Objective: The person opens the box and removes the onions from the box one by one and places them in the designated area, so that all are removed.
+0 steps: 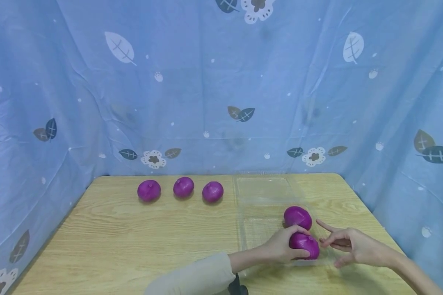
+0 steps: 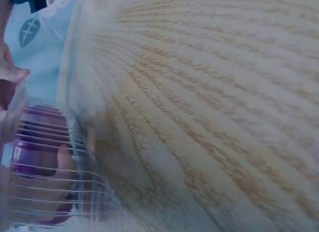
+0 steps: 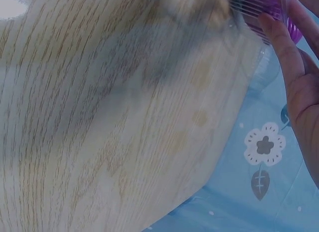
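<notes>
My left hand (image 1: pixel 280 244) grips a purple onion (image 1: pixel 305 245) at the near right corner of a clear plastic container (image 1: pixel 256 229), thumb on the near side and fingers over the top. Directly behind it in the container lies a second onion (image 1: pixel 297 218). Just outside the container's right wall is my right hand (image 1: pixel 361 248), its fingers loosely spread and holding nothing. The left wrist view shows the held onion (image 2: pixel 35 154) through the ribbed plastic. In the right wrist view, the right hand's fingers (image 3: pixel 284 47) are right at the container's side.
The container's clear lid (image 1: pixel 263 188) lies folded back behind it. Three more onions, a left one (image 1: pixel 149 191), a middle one (image 1: pixel 183 187) and a right one (image 1: pixel 212 191), stand in a row at the back of the wooden table (image 1: pixel 140 237). A blue patterned curtain (image 1: pixel 192 94) surrounds the table.
</notes>
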A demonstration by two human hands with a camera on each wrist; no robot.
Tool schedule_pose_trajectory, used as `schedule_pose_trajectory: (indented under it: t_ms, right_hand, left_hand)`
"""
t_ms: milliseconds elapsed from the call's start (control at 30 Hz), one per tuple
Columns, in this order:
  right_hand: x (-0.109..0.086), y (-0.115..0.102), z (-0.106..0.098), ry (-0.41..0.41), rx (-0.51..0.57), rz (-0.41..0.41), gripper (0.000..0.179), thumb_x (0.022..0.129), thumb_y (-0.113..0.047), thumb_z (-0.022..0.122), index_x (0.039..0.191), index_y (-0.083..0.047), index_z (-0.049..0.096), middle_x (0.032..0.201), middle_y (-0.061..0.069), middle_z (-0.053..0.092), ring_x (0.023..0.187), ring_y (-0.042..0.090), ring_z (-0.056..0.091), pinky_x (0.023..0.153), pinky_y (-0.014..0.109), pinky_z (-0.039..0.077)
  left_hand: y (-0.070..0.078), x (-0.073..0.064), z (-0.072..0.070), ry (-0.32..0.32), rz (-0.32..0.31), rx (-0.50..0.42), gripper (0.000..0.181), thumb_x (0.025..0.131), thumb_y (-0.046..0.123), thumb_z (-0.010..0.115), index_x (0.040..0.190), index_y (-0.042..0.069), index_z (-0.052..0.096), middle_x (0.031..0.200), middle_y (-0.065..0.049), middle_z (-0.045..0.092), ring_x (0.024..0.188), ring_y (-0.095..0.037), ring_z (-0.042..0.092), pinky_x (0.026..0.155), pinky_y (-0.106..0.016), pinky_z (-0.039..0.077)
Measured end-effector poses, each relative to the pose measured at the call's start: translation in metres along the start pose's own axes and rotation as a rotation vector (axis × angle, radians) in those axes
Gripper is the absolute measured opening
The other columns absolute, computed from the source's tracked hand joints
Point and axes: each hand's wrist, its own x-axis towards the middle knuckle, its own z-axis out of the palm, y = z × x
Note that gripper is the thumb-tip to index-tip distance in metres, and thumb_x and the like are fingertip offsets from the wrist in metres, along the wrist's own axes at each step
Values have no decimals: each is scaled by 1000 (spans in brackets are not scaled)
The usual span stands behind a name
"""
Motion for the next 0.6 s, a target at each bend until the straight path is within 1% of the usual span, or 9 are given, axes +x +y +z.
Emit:
schedule_pose_trajectory:
  t_ms: [67, 133, 167, 233, 300, 367, 433, 500, 600]
  right_hand:
    - [0, 0, 0, 0, 1, -2, 35, 81, 9, 67, 114, 15, 56, 151, -29, 21, 126, 5, 43, 100, 17, 39]
    - [0, -1, 0, 0, 9, 3, 35, 81, 10, 67, 114, 16, 55, 150, -29, 21, 126, 4, 43, 100, 17, 39]
    - [1, -1, -1, 1, 7, 7, 35, 81, 9, 67, 113, 16, 55, 150, -29, 21, 126, 4, 43, 100, 17, 39]
    - [1, -2, -2, -1, -1, 14, 34, 81, 9, 67, 113, 15, 56, 150, -29, 21, 126, 3, 43, 100, 17, 40]
    - [2, -3, -2, -2, -5, 21, 34, 81, 8, 67, 113, 15, 56, 150, -29, 21, 126, 2, 42, 100, 17, 40]
    - [2, -3, -2, -3, -3, 26, 34, 82, 8, 67, 113, 14, 56, 150, -29, 21, 126, 1, 42, 100, 17, 40]
    - [1, -2, -2, -3, 5, 26, 34, 82, 8, 66, 114, 15, 56, 150, -29, 21, 126, 2, 42, 100, 17, 40]
    - [1, -2, -1, -3, 13, 26, 34, 82, 9, 66, 114, 15, 56, 150, -29, 21, 126, 2, 42, 100, 17, 40]
    - [0, -1, 0, -8, 36, 26, 34, 82, 9, 65, 114, 15, 55, 150, -30, 21, 127, 2, 41, 100, 17, 40]
  left_hand:
    - [0, -2, -2, 2, 15, 47, 49, 82, 18, 77, 127, 20, 57, 126, -5, 53, 111, -12, 53, 83, -23, 50]
    - [1, -4, -6, 7, 14, 39, 50, 80, 17, 77, 126, 21, 59, 124, -6, 52, 108, -10, 53, 80, -22, 49]
    - [1, -5, -8, 9, 9, 16, 50, 80, 16, 77, 126, 22, 59, 123, -5, 52, 106, -9, 53, 79, -21, 49]
    - [3, -7, -11, 2, -26, -66, 48, 81, 14, 74, 125, 22, 59, 120, -2, 55, 100, -7, 56, 75, -20, 50]
    - [5, -9, -14, -10, -65, -193, 45, 82, 10, 70, 124, 21, 58, 120, 1, 55, 98, -8, 59, 73, -20, 53]
    - [7, -11, -14, -17, -112, -323, 43, 83, 8, 66, 123, 21, 58, 120, 2, 53, 99, -11, 59, 72, -24, 56]
    - [8, -12, -14, -12, -159, -423, 38, 85, 9, 65, 120, 23, 59, 119, 3, 51, 100, -16, 60, 70, -29, 58]
    - [8, -12, -14, -5, -182, -483, 33, 87, 12, 65, 118, 23, 60, 118, 2, 50, 103, -21, 59, 71, -34, 59]
    - [7, -11, -14, -5, -191, -500, 25, 90, 18, 65, 115, 22, 61, 119, 3, 49, 106, -24, 59, 74, -38, 59]
